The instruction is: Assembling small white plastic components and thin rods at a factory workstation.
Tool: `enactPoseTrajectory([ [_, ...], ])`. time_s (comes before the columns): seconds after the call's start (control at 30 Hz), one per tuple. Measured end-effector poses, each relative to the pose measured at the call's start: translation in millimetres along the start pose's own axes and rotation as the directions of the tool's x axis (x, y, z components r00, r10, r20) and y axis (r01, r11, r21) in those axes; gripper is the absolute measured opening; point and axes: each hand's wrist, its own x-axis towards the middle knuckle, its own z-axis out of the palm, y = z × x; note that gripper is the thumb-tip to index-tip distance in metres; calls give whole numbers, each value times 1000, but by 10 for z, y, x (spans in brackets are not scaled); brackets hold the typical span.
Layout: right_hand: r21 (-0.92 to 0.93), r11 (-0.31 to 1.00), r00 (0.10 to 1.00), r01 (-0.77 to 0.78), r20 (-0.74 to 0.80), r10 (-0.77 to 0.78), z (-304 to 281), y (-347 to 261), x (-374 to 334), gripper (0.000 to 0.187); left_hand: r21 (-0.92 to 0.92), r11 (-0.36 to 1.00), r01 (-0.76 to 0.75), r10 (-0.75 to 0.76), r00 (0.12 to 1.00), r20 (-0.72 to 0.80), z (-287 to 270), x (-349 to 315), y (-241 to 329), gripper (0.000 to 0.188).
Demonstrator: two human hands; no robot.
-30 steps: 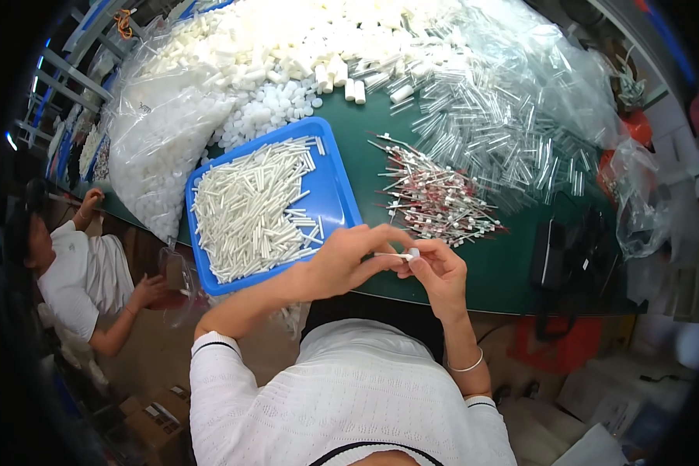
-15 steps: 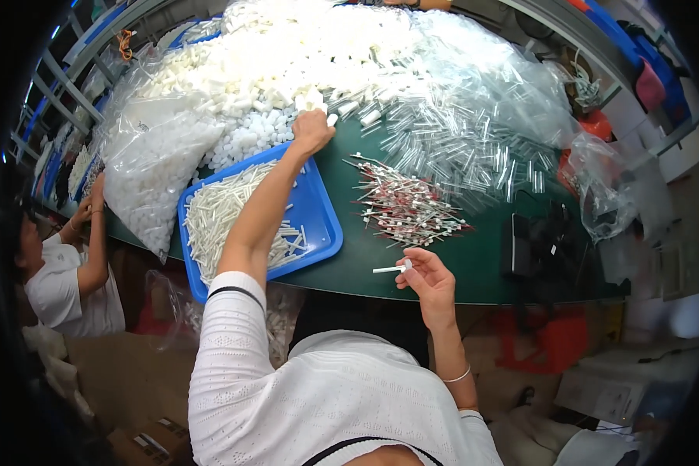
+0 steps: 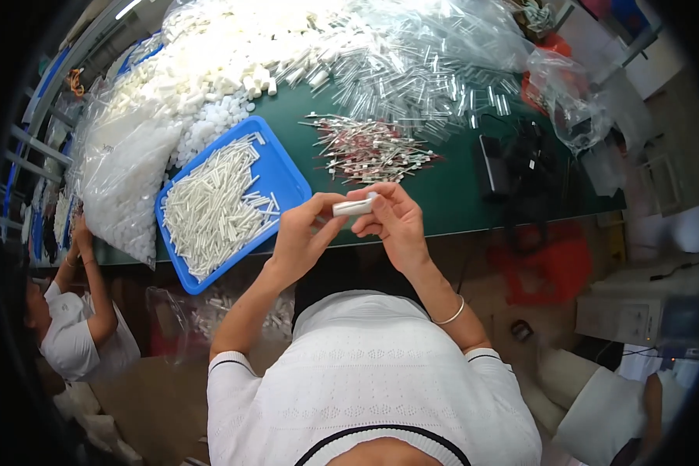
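Back from the white heap (image 3: pixel 210 70) since the earlier frame, the left hand (image 3: pixel 299 237) now faces the right hand (image 3: pixel 396 229). Over the green table (image 3: pixel 466 208), near its front edge, beside the blue tray (image 3: pixel 281 172) and in front of the pile of red-and-white parts (image 3: pixel 373 151), both hands pinch narrowly around a short white cylinder (image 3: pixel 352 208), one at either end.

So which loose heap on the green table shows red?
The heap of thin, partly red pieces, right of the blue tray; other heaps look white or clear.
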Motion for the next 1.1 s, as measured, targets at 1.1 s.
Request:
enactPoseTrajectory([
  [1.1, -310, 946, 987, -98, 92, 133, 206, 182, -162, 28, -608, 783, 130, -272, 951, -146, -78, -601, -37, 17],
])
